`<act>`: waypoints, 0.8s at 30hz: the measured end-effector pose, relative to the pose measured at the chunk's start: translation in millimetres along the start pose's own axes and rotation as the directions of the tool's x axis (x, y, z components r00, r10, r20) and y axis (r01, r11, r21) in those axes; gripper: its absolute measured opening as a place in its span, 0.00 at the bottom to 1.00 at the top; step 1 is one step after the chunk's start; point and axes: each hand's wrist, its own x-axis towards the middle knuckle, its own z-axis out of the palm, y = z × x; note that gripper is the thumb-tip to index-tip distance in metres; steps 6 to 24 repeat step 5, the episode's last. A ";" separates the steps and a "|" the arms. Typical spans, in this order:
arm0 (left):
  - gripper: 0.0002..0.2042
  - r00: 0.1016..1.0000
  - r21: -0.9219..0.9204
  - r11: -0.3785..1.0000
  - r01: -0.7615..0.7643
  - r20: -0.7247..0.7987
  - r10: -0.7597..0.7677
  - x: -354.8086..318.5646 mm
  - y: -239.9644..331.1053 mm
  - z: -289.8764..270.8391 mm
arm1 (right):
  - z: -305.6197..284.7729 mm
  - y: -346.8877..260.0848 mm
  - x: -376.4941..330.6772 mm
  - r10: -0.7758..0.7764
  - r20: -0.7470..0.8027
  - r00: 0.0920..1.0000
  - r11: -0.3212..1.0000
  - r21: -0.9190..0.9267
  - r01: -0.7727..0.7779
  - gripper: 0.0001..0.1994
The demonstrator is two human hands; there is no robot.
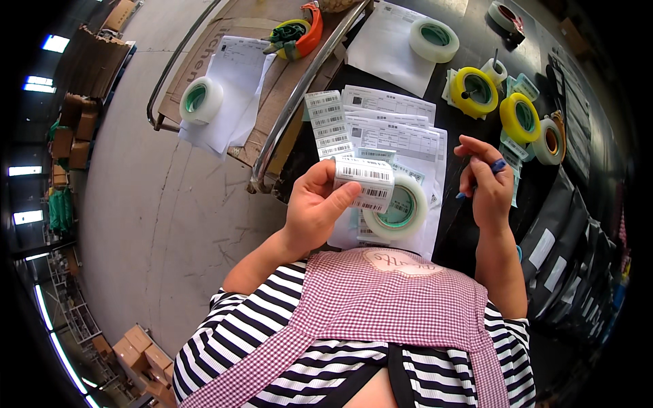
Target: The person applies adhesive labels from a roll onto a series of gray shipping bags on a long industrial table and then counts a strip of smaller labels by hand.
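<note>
Thumb on top, my left hand (314, 209) pinches a strip of white barcode labels (366, 171). More of the label strip (329, 124) lies on the papers beyond it. My right hand (491, 182), raised over the dark table, has its fingers curled round a blue pen (498, 165); the tip points down and left. Just below the held labels, a roll of clear tape (416, 219) with a green core lies on printed sheets (408, 139). Its upper left part is hidden behind the labels.
Yellow tape rolls (474, 93) and a clear roll (434, 41) stand farther back on the table. Left of it, a cart with a metal rail (299, 88) carries papers, another tape roll (202, 100) and an orange-handled item (309, 34). Black plastic bags (558, 251) lie at right.
</note>
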 end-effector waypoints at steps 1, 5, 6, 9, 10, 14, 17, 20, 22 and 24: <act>0.08 1.000 0.010 1.000 0.006 0.000 -0.006 -0.3 -0.2 -0.1 | -1.5 0.0 0.0 -0.012 0.018 1.000 0.996 0.087 0.010 0.17; 0.09 1.000 0.034 0.999 -0.011 0.023 0.011 1.0 -2.7 -2.9 | -5.4 -1.3 2.5 -0.070 -0.084 0.994 0.984 0.160 0.083 0.22; 0.09 1.000 0.034 0.999 -0.011 0.023 0.011 1.0 -2.7 -2.9 | -5.4 -1.3 2.5 -0.070 -0.084 0.994 0.984 0.160 0.083 0.22; 0.09 1.000 0.034 0.999 -0.011 0.023 0.011 1.0 -2.7 -2.9 | -5.4 -1.3 2.5 -0.070 -0.084 0.994 0.984 0.160 0.083 0.22; 0.09 1.000 0.034 0.999 -0.011 0.023 0.011 1.0 -2.7 -2.9 | -5.4 -1.3 2.5 -0.070 -0.084 0.994 0.984 0.160 0.083 0.22; 0.09 1.000 0.034 0.999 -0.011 0.023 0.011 1.0 -2.7 -2.9 | -5.4 -1.3 2.5 -0.070 -0.084 0.994 0.984 0.160 0.083 0.22; 0.09 1.000 0.034 0.999 -0.011 0.023 0.011 1.0 -2.7 -2.9 | -5.4 -1.3 2.5 -0.070 -0.084 0.994 0.984 0.160 0.083 0.22; 0.09 1.000 0.034 0.999 -0.011 0.023 0.011 1.0 -2.7 -2.9 | -5.4 -1.3 2.5 -0.070 -0.084 0.994 0.984 0.160 0.083 0.22; 0.09 1.000 0.034 0.999 -0.011 0.023 0.011 1.0 -2.7 -2.9 | -5.4 -1.3 2.5 -0.070 -0.084 0.994 0.984 0.160 0.083 0.22; 0.09 1.000 0.034 0.999 -0.011 0.023 0.011 1.0 -2.7 -2.9 | -5.4 -1.3 2.5 -0.070 -0.084 0.994 0.984 0.160 0.083 0.22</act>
